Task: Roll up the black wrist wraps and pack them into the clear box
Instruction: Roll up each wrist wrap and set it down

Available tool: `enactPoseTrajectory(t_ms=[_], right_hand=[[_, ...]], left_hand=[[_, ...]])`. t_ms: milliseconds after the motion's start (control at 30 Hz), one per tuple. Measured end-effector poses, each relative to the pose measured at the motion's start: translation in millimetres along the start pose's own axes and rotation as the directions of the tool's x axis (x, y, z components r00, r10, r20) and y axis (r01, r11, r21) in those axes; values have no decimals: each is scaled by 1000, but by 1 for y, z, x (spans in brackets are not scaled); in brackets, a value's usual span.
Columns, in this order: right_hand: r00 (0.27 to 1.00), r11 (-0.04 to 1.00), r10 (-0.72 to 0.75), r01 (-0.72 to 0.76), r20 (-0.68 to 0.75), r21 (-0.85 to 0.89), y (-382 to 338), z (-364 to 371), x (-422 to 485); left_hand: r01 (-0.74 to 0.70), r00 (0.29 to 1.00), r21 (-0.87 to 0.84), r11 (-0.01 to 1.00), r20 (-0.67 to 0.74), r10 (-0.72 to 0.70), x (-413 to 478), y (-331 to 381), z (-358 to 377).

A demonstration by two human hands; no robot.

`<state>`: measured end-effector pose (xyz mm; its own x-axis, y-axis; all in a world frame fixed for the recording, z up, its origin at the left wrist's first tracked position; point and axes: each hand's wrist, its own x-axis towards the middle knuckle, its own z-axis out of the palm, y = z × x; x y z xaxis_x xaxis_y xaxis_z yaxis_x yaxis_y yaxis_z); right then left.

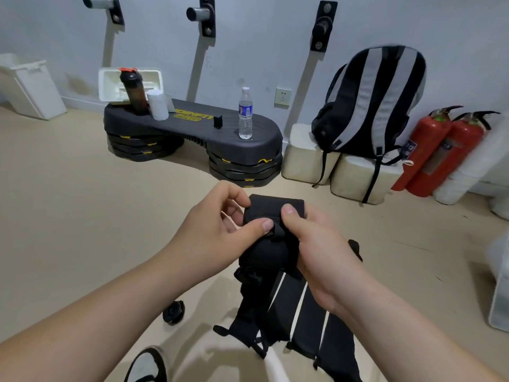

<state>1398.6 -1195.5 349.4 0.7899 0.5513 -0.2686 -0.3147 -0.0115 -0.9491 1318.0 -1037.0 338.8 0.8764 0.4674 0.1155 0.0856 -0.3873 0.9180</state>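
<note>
Upper left of the frame: a white plastic bin (27,84) stands on the floor against the wall.

Upper centre-left: a dark grey step platform (192,125) rests on stacked risers. It carries yellow lettering, partly hidden; only "INFIT" can be made out. On its left end stand a dark shaker bottle (132,91) with an orange-red lid and, just beside it, a white cylinder (157,104). On its right end stands a clear water bottle (245,114) with a blue label; the label text is too small to read.

Lower left: a small black coiled item (173,312) lies on the floor.

Centre:
- The left hand (217,219) pinches the black wrist wrap (275,205), with the thumb pressed on its near face and the fingers curled behind its left edge.
- The right hand (316,244) grips the same wrap, with the thumb on its right end and the fingers curled underneath.
- The wrap is held in the air in front of the person, with its upper part rolled.

Lower centre: further loose wrist wraps (303,312) lie side by side below the hands.

Upper right: a black and grey striped backpack (369,100) sits on white blocks (308,158). Beside it, two red fire extinguishers (440,153) lean against the wall; their labels cannot be read.

Right edge: a translucent container (500,293) is only partly in view.
</note>
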Motion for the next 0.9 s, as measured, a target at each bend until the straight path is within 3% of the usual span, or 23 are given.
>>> enactPoseTrajectory(t_ms=[133, 333, 567, 733, 900], right_hand=[[999, 999, -9, 8, 33, 48, -3, -3, 1], [998, 999, -30, 32, 54, -32, -8, -8, 5], [996, 1000, 17, -17, -85, -4, -10, -13, 16], [986, 985, -145, 152, 81, -85, -10, -15, 11], [972, 956, -221, 232, 82, -181, -5, -13, 12]], left_hand=[[-13, 1000, -111, 994, 8, 14, 2, 5, 1], [-51, 998, -61, 997, -30, 50, 2, 6, 2], [-16, 1000, -69, 997, -9, 15, 2, 6, 10], [21, 997, -135, 991, -77, -32, 1, 9, 13], [163, 982, -420, 893, -20, -188, 0, 17, 7]])
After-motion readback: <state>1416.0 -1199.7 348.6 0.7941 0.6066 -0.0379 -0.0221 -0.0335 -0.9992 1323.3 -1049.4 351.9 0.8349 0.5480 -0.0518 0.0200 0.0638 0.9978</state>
